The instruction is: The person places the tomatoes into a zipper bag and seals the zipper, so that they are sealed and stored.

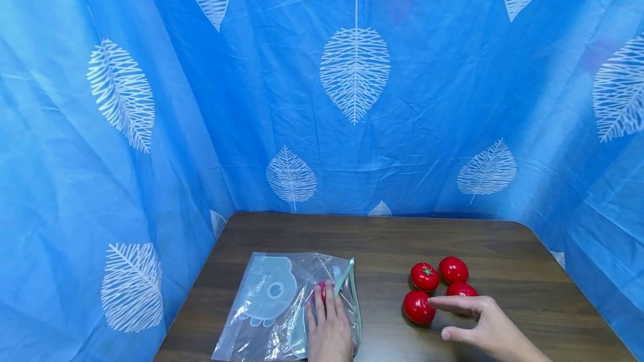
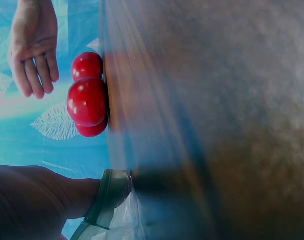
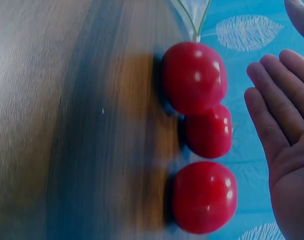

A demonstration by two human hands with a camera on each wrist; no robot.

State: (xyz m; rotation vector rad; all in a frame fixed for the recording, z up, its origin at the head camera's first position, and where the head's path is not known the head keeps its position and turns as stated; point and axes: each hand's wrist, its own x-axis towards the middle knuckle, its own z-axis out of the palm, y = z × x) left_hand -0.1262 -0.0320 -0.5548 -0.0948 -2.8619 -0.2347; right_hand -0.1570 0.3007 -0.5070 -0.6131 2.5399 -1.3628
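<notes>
A clear zip bag (image 1: 274,334) with a pale green print lies flat at the left of the table. My left hand (image 1: 332,331) reaches in past its green-edged opening (image 2: 99,200), fingers over a red tomato (image 1: 322,290) and covering most of it; the thumb is hidden. On the right, my right hand (image 1: 480,323) is held over a group of red tomatoes, thumb and fingers spread apart. Its fingers come close to the nearest tomato (image 1: 418,308) and partly cover another tomato (image 1: 460,289). Green leaves top a third tomato (image 1: 425,276).
Behind these, one more tomato (image 1: 453,269) sits at the back of the group. A dark wooden table (image 1: 377,239) carries everything. Blue cloth (image 1: 417,127) with white leaf shapes hangs around its back and sides.
</notes>
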